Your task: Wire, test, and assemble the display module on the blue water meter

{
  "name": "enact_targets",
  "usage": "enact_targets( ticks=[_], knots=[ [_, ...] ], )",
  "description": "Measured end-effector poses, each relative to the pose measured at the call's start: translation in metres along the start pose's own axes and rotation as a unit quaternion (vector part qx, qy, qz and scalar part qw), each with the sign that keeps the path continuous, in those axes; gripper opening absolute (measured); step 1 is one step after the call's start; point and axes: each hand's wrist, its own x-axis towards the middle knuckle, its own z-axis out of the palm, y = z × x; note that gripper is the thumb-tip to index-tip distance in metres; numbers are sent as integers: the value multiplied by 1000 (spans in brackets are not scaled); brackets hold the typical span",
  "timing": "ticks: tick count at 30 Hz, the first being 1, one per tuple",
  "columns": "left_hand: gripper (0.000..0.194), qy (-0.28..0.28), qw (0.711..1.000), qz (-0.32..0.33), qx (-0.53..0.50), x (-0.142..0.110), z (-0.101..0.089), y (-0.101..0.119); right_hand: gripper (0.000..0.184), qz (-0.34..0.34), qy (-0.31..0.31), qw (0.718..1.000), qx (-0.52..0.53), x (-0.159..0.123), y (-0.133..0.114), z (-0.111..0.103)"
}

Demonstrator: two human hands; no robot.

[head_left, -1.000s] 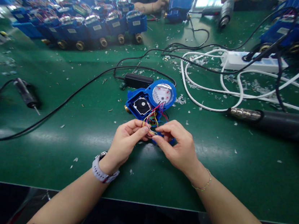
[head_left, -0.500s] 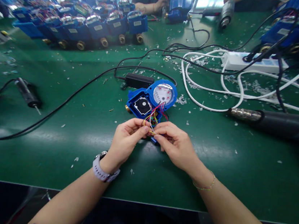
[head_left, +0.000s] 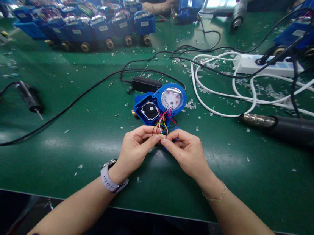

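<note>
A blue water meter (head_left: pixel 158 104) lies opened on the green table, its round dial (head_left: pixel 172 98) facing up and a square compartment beside it. Thin coloured wires (head_left: pixel 162 124) in red, yellow, white and black run out of it toward me. At the near side of the meter, my left hand (head_left: pixel 138 145) pinches these wires between thumb and forefinger. My right hand (head_left: pixel 185 151) is closed in a pinch on the wires too, its fingertips almost touching the left ones. The exact wire ends between the fingertips are hidden.
A black power adapter (head_left: pixel 146 85) sits behind the meter. To the right are a heat gun (head_left: pixel 287 127) and a white power strip (head_left: pixel 266 66) with looped cables. An electric screwdriver (head_left: pixel 29 97) lies left. Several blue meters (head_left: pixel 102 28) stand at the back; a co-worker's hand (head_left: pixel 172 1) holds another.
My fingertips have drawn closer together on the wires, and the left hand has shifted slightly right. The wires now spread in a wider loop above the fingers. The meter stays in place.
</note>
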Motion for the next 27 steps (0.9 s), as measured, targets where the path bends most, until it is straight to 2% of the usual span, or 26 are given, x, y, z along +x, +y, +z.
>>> enact_targets(
  ticks=[3, 8, 15, 27],
  knots=[
    [13, -7, 1000, 8, 1, 0, 0, -2, 23, -8, 17, 1000, -13, 0, -2, -1],
    [10, -11, 1000, 3, 2, 1, -1, -3, 16, -44, -2, 998, -44, -2, -3, -4],
    [12, 1, 999, -31, -31, 3, 0, -1, 18, -20, -32, 999, -37, -3, -2, -7],
    [10, 0, 999, -31, -19, 2, 3, -1, 17, -12, -22, 999, -22, -2, -2, -5]
  ],
)
